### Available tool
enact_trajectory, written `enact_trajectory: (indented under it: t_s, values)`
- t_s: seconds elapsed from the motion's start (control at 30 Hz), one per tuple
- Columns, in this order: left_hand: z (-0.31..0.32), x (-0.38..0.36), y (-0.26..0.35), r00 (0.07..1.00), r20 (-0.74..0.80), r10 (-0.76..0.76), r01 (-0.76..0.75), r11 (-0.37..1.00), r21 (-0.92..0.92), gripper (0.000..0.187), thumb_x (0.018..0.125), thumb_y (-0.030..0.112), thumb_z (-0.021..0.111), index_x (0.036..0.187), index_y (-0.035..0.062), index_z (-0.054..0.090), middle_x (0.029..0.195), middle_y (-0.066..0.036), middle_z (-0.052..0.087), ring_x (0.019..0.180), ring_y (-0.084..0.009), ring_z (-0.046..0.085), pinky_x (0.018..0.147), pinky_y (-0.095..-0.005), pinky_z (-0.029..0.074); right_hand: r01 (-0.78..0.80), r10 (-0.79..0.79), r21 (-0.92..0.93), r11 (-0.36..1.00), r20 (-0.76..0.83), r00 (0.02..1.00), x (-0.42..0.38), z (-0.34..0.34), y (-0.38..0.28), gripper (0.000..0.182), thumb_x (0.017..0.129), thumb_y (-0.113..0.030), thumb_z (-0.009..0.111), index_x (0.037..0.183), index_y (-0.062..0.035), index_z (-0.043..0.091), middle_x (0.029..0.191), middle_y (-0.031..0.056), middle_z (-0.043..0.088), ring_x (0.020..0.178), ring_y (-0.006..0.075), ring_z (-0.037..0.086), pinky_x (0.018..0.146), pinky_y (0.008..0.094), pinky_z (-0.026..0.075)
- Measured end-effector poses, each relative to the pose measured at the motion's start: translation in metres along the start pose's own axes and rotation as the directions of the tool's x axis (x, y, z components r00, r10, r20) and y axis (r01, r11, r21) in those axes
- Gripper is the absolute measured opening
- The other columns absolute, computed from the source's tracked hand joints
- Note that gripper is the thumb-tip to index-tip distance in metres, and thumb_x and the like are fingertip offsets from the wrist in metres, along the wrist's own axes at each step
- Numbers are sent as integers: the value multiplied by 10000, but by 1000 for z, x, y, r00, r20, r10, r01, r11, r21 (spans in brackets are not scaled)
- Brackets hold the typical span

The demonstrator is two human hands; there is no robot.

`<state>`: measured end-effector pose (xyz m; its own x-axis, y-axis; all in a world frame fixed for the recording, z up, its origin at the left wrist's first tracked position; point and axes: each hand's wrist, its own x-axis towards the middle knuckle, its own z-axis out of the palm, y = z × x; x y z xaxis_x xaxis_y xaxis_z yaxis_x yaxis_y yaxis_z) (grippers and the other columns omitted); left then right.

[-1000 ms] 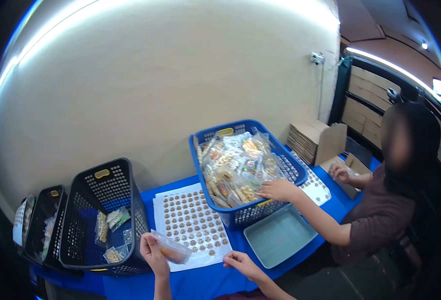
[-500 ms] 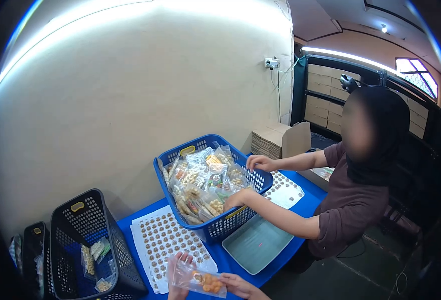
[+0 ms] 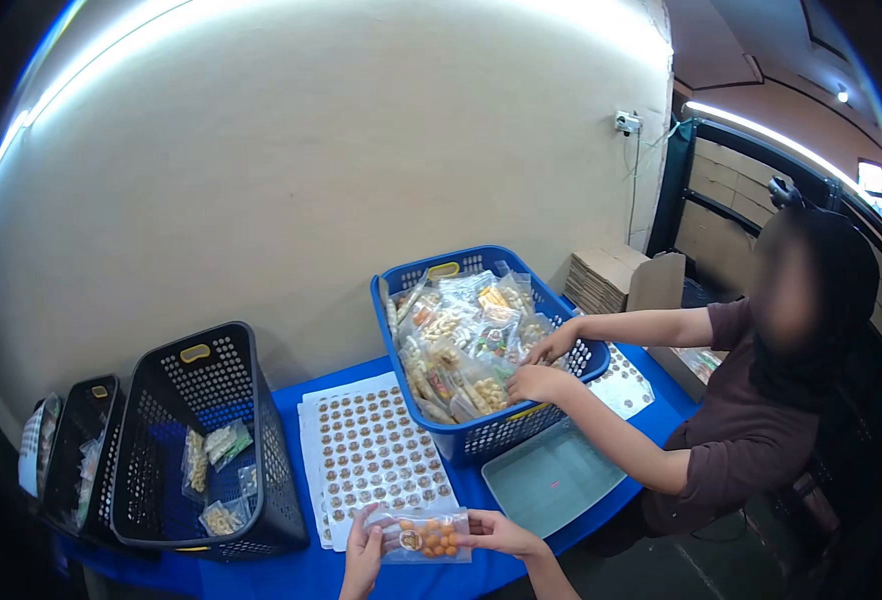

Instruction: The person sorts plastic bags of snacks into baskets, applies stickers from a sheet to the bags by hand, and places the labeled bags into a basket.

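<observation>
A clear bag of round orange snacks [image 3: 441,538] with a round sticker is stretched between my two hands at the bottom centre. My left hand [image 3: 363,550] grips its left end, and my right hand [image 3: 506,533] pinches its right end. Just behind the bag lie white sheets of round stickers [image 3: 376,455] on the blue table. A blue basket [image 3: 481,436] full of packed snacks stands beyond them.
A co-worker [image 3: 731,420] at the right reaches both hands into the blue basket. A green tray [image 3: 551,480] sits before it. Dark baskets [image 3: 271,450] with a few packets stand left. Flat cardboard [image 3: 596,280] is stacked behind.
The view has turned left, so things appear further right. The bag is now held flatter and straighter between my hands. The co-worker's hands have come closer together over the basket.
</observation>
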<state>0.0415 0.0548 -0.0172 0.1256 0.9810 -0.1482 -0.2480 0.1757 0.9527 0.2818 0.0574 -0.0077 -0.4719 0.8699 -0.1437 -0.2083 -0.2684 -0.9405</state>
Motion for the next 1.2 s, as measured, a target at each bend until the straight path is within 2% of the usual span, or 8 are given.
enact_trajectory:
  t_s: [0.1,0.27,0.43,0.63,0.77,0.93,1.03,1.2]
  values:
    - [-8,-7,21,996,-88,11,-8,999,34,406,918,102,372,1311,70,272,1111,-177,529,969,-237,565,795,-337,485,-91,118,-188,978,135,984,13,7,-14,406,815,-161,628,1160,5,493,965,38,605,816,65,554,653,203,455]
    - [-19,-18,28,981,-188,46,-55,997,-47,417,934,196,383,1309,54,269,1167,-194,511,1040,-270,542,863,-352,441,229,-252,-144,963,-172,952,8,2,-51,305,816,-148,615,1070,3,536,855,64,608,614,70,542,495,195,425]
    - [-29,-24,16,973,-229,5,-5,1000,3,349,929,190,398,1238,31,363,1116,-162,544,999,-243,564,830,-313,447,801,-613,-126,585,-715,336,21,-13,-90,222,870,-160,531,1029,-12,488,857,88,585,584,103,533,447,230,419]
    - [-25,-24,7,971,-233,-49,52,999,10,263,919,163,425,1137,22,466,1043,-120,591,942,-181,583,788,-253,444,791,-686,-542,283,-691,-228,45,-2,-117,284,889,-172,497,1091,8,411,927,123,554,610,127,515,506,245,413]
    - [-23,-18,3,979,-202,-3,13,999,50,252,906,133,446,1128,17,471,1037,-114,594,941,-165,576,805,-249,427,644,-770,-706,295,-574,-277,73,-15,-108,327,894,-145,485,1150,35,390,1028,136,536,797,196,542,686,287,459]
    - [-17,-27,14,997,-78,19,-14,997,76,253,889,101,478,1116,-10,476,1042,-137,582,961,-205,566,843,-289,438,-37,-740,-836,547,-504,446,96,-62,-76,481,725,-178,664,1115,27,470,1175,200,424,1153,339,363,942,450,284]
    - [-17,-38,19,995,-99,3,7,995,102,249,888,99,479,1112,-12,482,1037,-137,583,956,-203,567,845,-289,435,-212,-805,-932,294,-361,471,96,-41,-47,463,741,-205,639,1130,-9,483,1218,168,414,1217,347,306,968,461,234]
    - [-47,-50,8,985,-169,20,-1,994,113,233,888,84,470,1099,-12,489,1014,-131,591,932,-196,574,835,-286,436,-41,-748,-894,447,-399,530,75,-6,-28,499,731,-186,630,1176,-34,465,1336,189,312,1234,355,296,980,467,244]
